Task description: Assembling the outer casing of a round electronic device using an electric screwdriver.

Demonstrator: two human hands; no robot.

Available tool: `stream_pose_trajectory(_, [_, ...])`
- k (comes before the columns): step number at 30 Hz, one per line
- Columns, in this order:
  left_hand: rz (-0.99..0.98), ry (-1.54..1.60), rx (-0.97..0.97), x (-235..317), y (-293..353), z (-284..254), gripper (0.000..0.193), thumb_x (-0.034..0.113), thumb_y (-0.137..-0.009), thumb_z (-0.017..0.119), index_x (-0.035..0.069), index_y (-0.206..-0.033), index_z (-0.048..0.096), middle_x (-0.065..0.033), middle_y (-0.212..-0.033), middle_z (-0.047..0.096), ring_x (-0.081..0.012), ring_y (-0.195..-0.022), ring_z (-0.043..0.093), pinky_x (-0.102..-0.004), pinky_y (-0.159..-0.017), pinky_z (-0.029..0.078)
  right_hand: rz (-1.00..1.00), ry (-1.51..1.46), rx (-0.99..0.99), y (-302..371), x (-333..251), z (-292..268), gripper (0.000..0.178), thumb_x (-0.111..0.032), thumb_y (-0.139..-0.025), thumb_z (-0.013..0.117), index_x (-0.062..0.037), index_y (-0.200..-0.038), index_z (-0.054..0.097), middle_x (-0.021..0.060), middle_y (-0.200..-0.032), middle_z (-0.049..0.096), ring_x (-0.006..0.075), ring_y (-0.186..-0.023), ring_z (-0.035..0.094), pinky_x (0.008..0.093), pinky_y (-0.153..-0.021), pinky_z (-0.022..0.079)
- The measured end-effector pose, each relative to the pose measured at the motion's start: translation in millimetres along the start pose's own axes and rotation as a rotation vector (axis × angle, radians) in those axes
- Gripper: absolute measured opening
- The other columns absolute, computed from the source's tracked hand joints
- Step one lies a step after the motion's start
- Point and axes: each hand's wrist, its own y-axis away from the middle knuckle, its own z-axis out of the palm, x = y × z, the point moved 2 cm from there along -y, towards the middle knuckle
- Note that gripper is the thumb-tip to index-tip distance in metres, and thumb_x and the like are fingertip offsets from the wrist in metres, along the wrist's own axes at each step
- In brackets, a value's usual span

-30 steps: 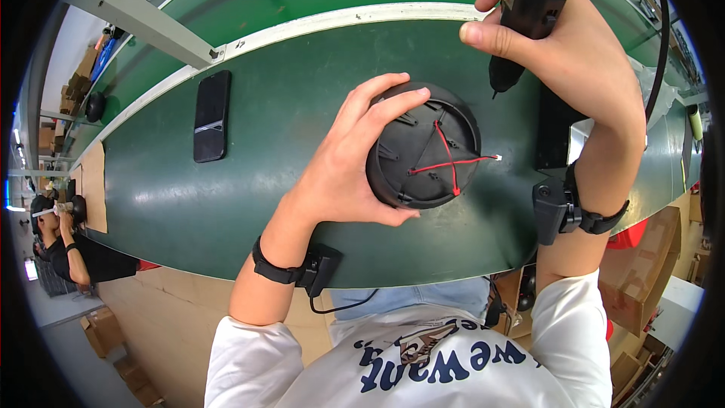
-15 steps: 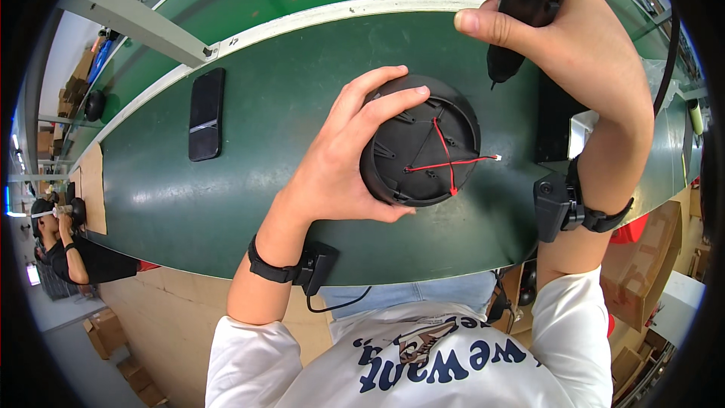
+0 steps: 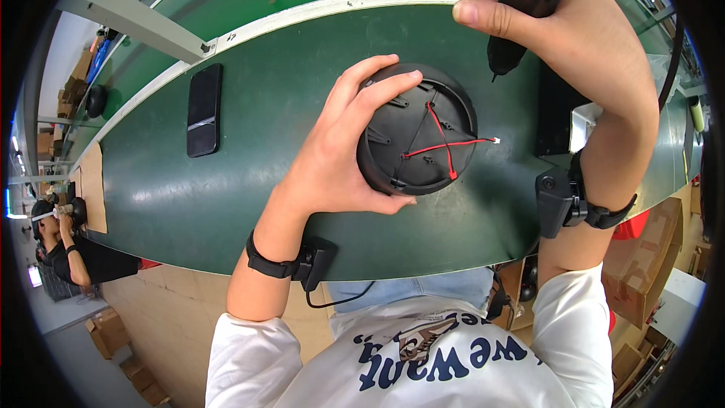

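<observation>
My left hand [image 3: 330, 147] grips a round black plastic housing [image 3: 389, 160] from its left side, fingers over the far rim and thumb at the near edge. Inside the housing are moulded posts and a red-and-black wire [image 3: 439, 127]; one end, with a small white connector [image 3: 496, 140], sticks out past the right rim. My right hand [image 3: 529, 26] is wrapped round a black electric screwdriver [image 3: 521, 15], raised to the upper right of the housing. Its thin bit points down and stays apart from the housing.
The green-topped workbench [image 3: 257, 204] carries a black phone [image 3: 205, 111] at the left. A dark box-like object [image 3: 555, 117] lies beyond my right wrist. A grey metal post [image 3: 140, 19] rises at the back left. Another person [image 3: 83, 253] works at the far left; a cardboard box [image 3: 642, 264] stands at the right.
The whole view has shifted slightly, and the housing with my left hand sits a little higher in the picture. Both holds are the same.
</observation>
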Motion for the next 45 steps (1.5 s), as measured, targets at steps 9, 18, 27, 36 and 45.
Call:
stream_pose_trajectory(9, [-0.005,-0.02,-0.013,1.9,-0.6,-2.6,0.105,0.014,-0.041,0.089,0.01,-0.139,0.051,-0.0187,-0.142,0.045,-0.0382,-0.134,0.042,-0.0467,-0.105,0.044,0.032,0.02,0.005,0.5,-2.6,-0.1,0.038,-0.032,-0.076,0.087,-0.0016,-0.085,0.066,0.0047,-0.064,0.063,0.0113,-0.06,0.062,0.027,-0.057,0.047])
stream_pose_trajectory(18, [-0.024,-0.084,0.007,-5.0,1.2,-0.8,0.11,0.032,-0.042,0.093,0.004,-0.139,0.05,-0.0227,-0.141,0.048,-0.0392,-0.13,0.049,-0.0475,-0.107,0.041,0.032,0.06,0.067,0.5,-1.7,-1.9,0.039,-0.035,-0.075,0.087,-0.0032,-0.085,0.067,0.0045,-0.066,0.064,0.0122,-0.062,0.062,0.0274,-0.059,0.048])
stream_pose_trajectory(27, [-0.038,-0.058,-0.014,0.8,-1.0,-2.0,0.106,0.019,-0.04,0.092,0.012,-0.138,0.052,-0.0195,-0.143,0.043,-0.0388,-0.132,0.045,-0.0467,-0.105,0.044,0.026,0.1,0.08,2.4,-4.1,-6.0,0.041,-0.037,-0.076,0.086,-0.0029,-0.087,0.066,0.0055,-0.067,0.063,0.0151,-0.062,0.061,0.0293,-0.061,0.048])
stream_pose_trajectory(36, [-0.024,-0.052,-0.014,-1.4,-0.4,-2.3,0.105,0.019,-0.04,0.091,0.011,-0.137,0.052,-0.0196,-0.144,0.043,-0.0389,-0.132,0.045,-0.0467,-0.105,0.045,0.003,0.083,0.068,3.7,-2.2,-0.2,0.042,-0.037,-0.076,0.086,-0.0024,-0.087,0.065,0.0058,-0.066,0.063,0.0147,-0.061,0.061,0.0293,-0.059,0.048])
stream_pose_trajectory(45, [-0.027,-0.072,-0.027,-0.8,-1.2,-2.2,0.103,0.019,-0.041,0.091,0.01,-0.136,0.053,-0.0194,-0.142,0.044,-0.0391,-0.132,0.045,-0.047,-0.105,0.044,0.128,-0.08,-0.156,-3.8,-1.9,-11.2,0.043,-0.038,-0.076,0.086,-0.0023,-0.086,0.066,0.0067,-0.066,0.063,0.0151,-0.062,0.061,0.0299,-0.06,0.048])
